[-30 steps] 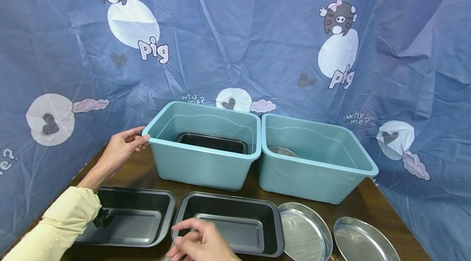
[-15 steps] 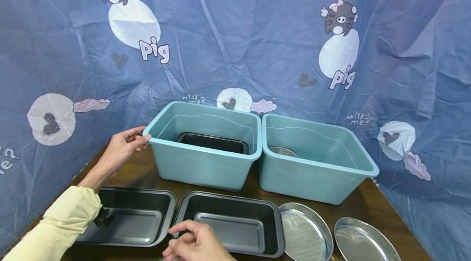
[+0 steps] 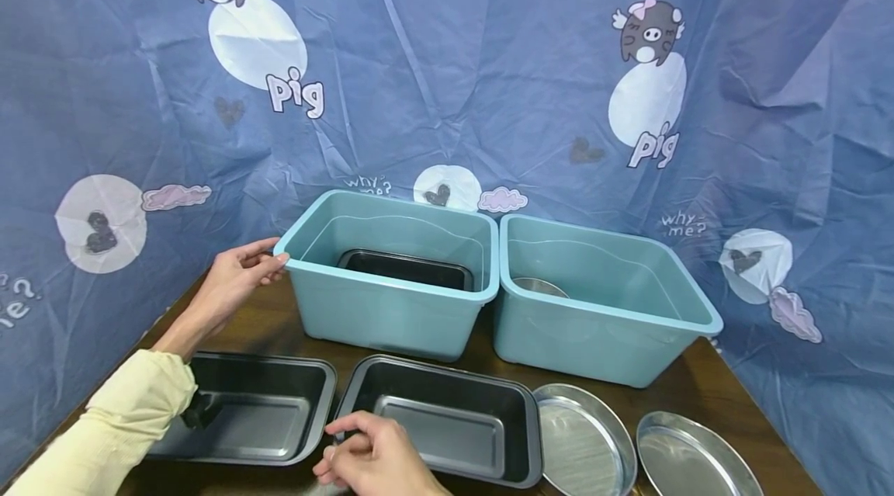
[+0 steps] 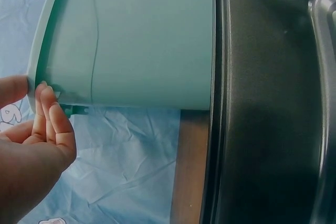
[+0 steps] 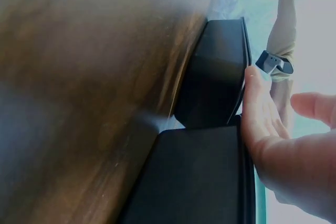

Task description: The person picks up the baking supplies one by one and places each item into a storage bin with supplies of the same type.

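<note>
My left hand pinches the left front corner of the rim of a blue-green plastic bin. The left wrist view shows thumb and fingers on either side of that rim. Inside this bin lies a dark loaf pan. Low in the head view, my right hand is at the left end of another dark loaf pan, covering its near left corner. In the right wrist view its fingers extend along the pan rims, with the thumb apart and nothing gripped. A further loaf pan lies below my left forearm.
A second blue-green bin stands against the first on its right, with a round metal pan partly visible inside. Two round metal pans, one nearer and one farther right, lie on the wooden table. A patterned blue cloth hangs behind.
The loaf pan beside my right hand has shifted slightly, its far left corner moving away from me. My right hand has moved only a little. My left hand stays on the bin rim.
</note>
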Motion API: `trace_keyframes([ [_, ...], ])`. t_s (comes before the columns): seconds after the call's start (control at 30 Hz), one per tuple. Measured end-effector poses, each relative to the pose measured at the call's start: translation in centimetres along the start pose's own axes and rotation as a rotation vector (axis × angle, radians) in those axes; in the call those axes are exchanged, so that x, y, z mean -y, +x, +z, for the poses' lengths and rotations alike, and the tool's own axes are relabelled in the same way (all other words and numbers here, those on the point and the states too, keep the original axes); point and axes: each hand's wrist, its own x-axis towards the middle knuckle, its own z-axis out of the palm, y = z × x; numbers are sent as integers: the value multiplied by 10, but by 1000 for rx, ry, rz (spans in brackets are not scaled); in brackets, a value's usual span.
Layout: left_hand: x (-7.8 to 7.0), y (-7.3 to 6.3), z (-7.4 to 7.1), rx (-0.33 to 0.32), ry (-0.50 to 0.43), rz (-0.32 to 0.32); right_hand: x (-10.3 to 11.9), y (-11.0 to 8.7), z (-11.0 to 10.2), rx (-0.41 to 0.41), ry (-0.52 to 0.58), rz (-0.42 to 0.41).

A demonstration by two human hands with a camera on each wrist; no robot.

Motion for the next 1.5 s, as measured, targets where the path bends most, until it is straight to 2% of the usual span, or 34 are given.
trace_keyframes([
  [0.2,-1,1,1,-1,0,4,-1,3,4,-60,-29,-60],
  [0.37,0,3,1,3,-15,-2,1,4,5,-69,-72,-43],
  [0.67,2,4,0,-3,-22,-9,2,8,8,-78,-49,-9],
  [0.9,0,2,0,4,-10,-12,0,10,6,-72,-158,-74],
  [1.27,1,1,1,-5,-14,-16,1,16,6,-76,-288,-65],
  [1.5,2,1,1,-13,-9,-15,0,21,7,-51,-403,-116],
])
